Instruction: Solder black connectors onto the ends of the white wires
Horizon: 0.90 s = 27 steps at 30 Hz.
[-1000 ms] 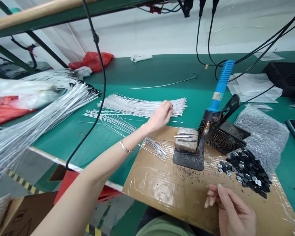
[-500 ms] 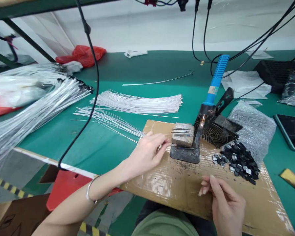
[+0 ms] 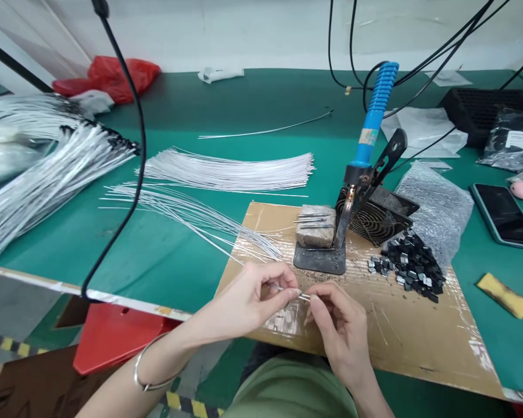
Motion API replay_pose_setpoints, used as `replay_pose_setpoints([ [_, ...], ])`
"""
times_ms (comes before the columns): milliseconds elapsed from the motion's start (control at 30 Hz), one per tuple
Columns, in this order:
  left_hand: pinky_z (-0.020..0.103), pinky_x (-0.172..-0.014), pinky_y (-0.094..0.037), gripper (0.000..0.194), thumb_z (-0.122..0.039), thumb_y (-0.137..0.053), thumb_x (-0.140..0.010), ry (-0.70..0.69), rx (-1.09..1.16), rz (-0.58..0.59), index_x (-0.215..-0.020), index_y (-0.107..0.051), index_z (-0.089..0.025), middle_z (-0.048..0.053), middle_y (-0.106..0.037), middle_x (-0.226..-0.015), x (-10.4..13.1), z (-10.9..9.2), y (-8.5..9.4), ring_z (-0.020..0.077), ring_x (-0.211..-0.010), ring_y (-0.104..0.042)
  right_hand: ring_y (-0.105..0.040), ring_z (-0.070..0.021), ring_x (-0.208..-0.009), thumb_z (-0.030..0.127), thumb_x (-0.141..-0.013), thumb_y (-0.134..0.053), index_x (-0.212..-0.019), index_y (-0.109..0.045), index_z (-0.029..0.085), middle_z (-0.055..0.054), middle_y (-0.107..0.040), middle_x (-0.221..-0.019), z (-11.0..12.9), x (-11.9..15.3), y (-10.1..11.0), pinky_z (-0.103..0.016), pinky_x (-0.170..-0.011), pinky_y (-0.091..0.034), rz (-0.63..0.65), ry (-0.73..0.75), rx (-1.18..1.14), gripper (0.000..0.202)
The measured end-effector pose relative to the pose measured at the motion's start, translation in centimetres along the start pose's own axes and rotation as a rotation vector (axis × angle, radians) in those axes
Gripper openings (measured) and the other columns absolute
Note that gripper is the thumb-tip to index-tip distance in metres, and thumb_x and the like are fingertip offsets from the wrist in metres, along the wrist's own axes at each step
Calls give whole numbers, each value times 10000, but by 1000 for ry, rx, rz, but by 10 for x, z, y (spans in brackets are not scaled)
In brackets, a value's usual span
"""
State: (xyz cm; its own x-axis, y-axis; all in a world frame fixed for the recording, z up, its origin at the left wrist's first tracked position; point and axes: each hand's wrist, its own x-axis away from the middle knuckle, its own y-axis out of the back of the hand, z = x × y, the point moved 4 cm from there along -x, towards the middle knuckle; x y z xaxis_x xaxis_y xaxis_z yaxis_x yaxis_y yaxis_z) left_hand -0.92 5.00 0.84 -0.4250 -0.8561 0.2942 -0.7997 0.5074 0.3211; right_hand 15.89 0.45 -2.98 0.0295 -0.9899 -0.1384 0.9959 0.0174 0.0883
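Note:
Over the cardboard sheet point(image 3: 436, 348), my two hands meet in front of the soldering iron stand. My left hand point(image 3: 265, 296), with a bangle at its wrist, pinches a thin white wire point(image 3: 304, 297). The fingertips of my right hand point(image 3: 342, 328) close on the other end of this wire, which shows as a short pale length between them. Just beyond my left hand, loose white wires point(image 3: 226, 223) fan onto the cardboard. A worn grey block point(image 3: 316, 235) with several thin metal pins on it rests on the stand base point(image 3: 320, 262).
A soldering iron point(image 3: 377, 116) with a blue handle leans upright in its stand. Small black connector pieces point(image 3: 416, 264) lie heaped beside bubble wrap point(image 3: 438, 203). A phone point(image 3: 508, 215), yellow sponge point(image 3: 504, 295) and wire bundle point(image 3: 226, 171) lie around. A black cable point(image 3: 142, 139) hangs at left.
My left hand has drawn back from the grey block toward me. My right hand has moved left to meet it, and both now pinch the wire. The view has shifted slightly.

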Motion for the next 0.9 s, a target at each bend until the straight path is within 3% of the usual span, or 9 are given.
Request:
replay_pose_setpoints([
  [167, 256, -580, -367, 239, -379, -593, -976, 0, 4, 15, -878, -647, -168, 11, -614, -764, 1, -2, -4, 131, -644, -483, -625, -110, -628, 225, -983, -632, -844, -687, 209, 9, -652, -730, 0, 1, 0, -188, -577, -483, -6, 29, -7, 151],
  [600, 246, -650, -458, 133, -272, -607, -978, -105, 4, -92, -884, -624, -179, -11, -653, -786, 4, -7, -5, 125, -707, -581, -601, -69, -498, 220, -954, -703, -831, -721, 221, 38, -640, -665, -10, 6, -3, -142, -498, -513, -146, -37, -204, 125],
  [900, 236, -700, -492, 99, -243, -614, -991, -200, -157, -190, -908, -641, -197, -20, -697, -834, 4, -10, -2, 126, -771, -632, -594, -76, -501, 260, -936, -733, -786, -728, 205, 28, -632, -649, -10, 11, -6, -168, -518, -516, -217, -141, -273, 159],
])
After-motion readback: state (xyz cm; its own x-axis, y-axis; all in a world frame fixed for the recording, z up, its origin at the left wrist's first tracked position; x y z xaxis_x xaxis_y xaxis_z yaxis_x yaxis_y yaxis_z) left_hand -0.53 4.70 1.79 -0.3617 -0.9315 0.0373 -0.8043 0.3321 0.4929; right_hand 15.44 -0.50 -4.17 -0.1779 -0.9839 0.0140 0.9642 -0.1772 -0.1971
